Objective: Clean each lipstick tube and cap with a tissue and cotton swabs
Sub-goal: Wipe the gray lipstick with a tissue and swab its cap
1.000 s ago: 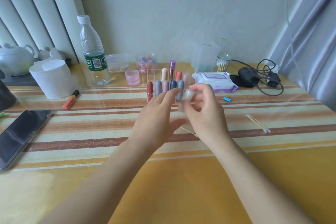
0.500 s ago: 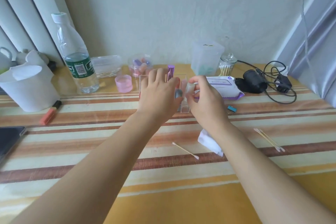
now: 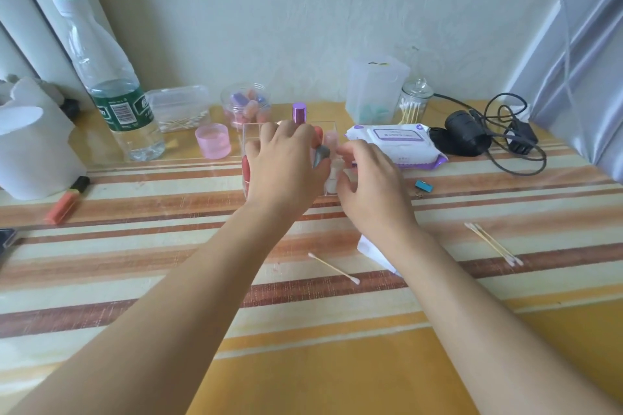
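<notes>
The gray lipstick tube (image 3: 320, 156) sat tilted in the clear organizer (image 3: 252, 132) on the striped surface (image 3: 135, 246), and my left hand (image 3: 283, 175) pinched it. My right hand (image 3: 371, 185) curled beside the pale lipstick tube (image 3: 332, 177); I could not tell whether it grasped. The tissue (image 3: 374, 251) and cotton swab (image 3: 333, 268) lay nearer.

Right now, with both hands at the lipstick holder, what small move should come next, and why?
Probably lift the grey lipstick out of the clear holder: the left hand seems to pinch it, tilted, and the tissue and a cotton swab lie near for wiping.
</notes>
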